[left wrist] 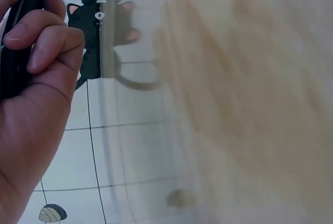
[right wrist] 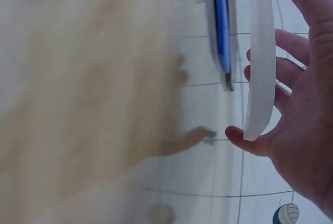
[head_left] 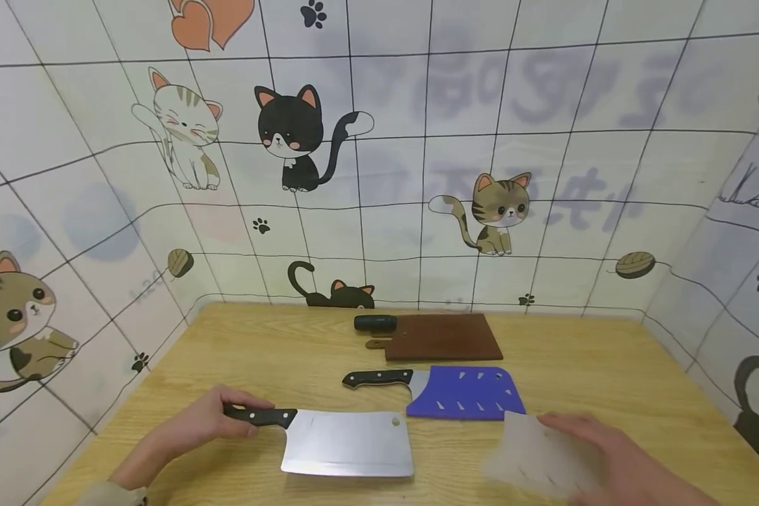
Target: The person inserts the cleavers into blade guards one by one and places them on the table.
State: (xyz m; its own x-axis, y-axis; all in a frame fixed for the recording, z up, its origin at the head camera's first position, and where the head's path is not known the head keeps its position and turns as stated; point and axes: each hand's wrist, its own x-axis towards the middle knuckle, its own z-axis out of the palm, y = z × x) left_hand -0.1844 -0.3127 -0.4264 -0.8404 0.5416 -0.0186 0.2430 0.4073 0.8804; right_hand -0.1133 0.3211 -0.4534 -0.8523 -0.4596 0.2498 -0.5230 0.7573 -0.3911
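Observation:
My left hand (head_left: 215,416) grips the black riveted handle (head_left: 262,417) of a cleaver, whose bare silver blade (head_left: 348,441) lies low over the table and points right. In the left wrist view, curled fingers (left wrist: 57,42) wrap the dark handle. Off to the right, my right hand (head_left: 620,453) holds a whitish translucent blade cover (head_left: 531,453), blurred in the head view. Edge-on in the right wrist view, this cover (right wrist: 260,68) sits between thumb and fingers. Just behind the bare blade lies a second cleaver with a black handle (head_left: 379,378) and a blue slotted cover (head_left: 464,393).
Farther back on the wooden table (head_left: 278,337) lies a reddish-brown cutting board (head_left: 443,337) with a small handle to its left. A black cylindrical object (head_left: 375,323) lies beside its back left corner. Cat-patterned walls (head_left: 392,176) enclose the back and sides.

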